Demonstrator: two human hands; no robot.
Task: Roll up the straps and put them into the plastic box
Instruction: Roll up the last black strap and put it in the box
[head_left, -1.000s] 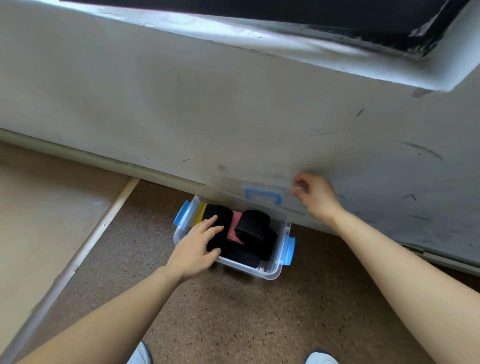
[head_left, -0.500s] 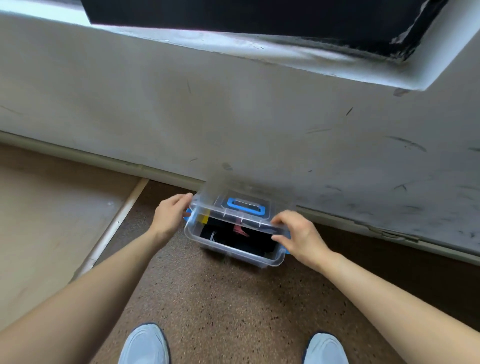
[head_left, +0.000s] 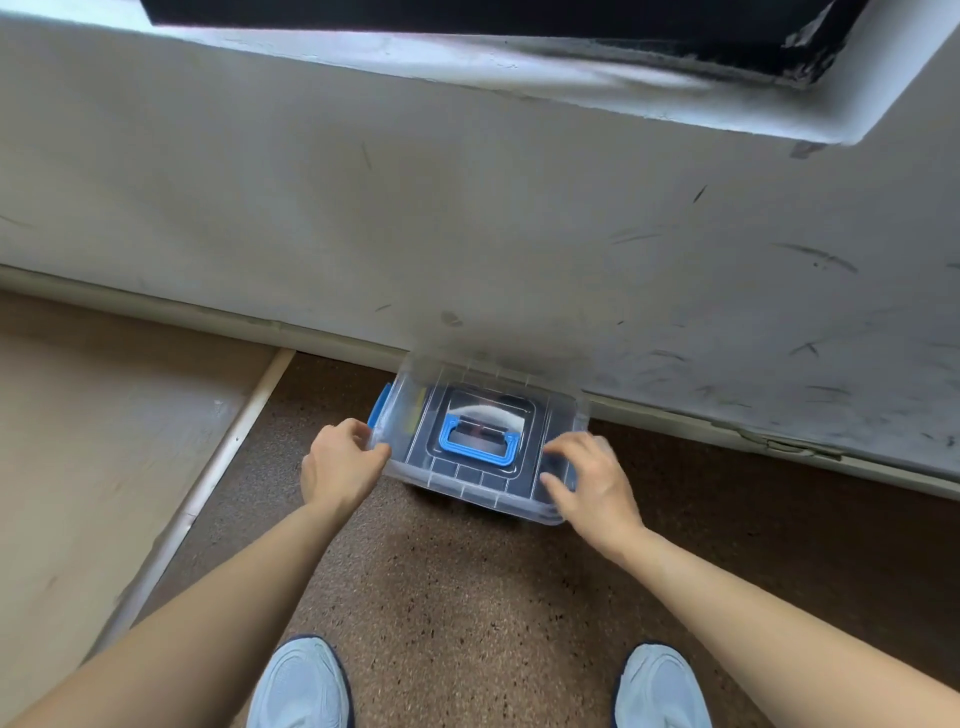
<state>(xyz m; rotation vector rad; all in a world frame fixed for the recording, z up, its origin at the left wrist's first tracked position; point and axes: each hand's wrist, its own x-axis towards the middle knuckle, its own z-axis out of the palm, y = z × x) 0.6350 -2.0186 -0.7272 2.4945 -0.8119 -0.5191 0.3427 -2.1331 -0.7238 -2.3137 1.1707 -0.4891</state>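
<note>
A clear rectangular plastic box (head_left: 467, 496) is being steadied on the brown speckled floor (head_left: 467, 597), just beside the foot of a scuffed white wall (head_left: 467, 234). It is being covered by a clear ribbed lid (head_left: 405, 441), with a blue loop handle (head_left: 478, 460) lying flat at its middle. Dark rolled straps (head_left: 540, 423) are being shown only dimly through the lid, inside the box. The lid's left edge is being gripped by the left hand (head_left: 340, 467), fingers curled over it and thumb on the near corner, beside a blue side latch (head_left: 379, 410). The lid's right end is being covered by the right hand (head_left: 595, 486) with bent fingers; whether it is being gripped or only pressed cannot be told. Two pale grey shoes (head_left: 301, 686) are being stood on the floor nearer the camera.
</note>
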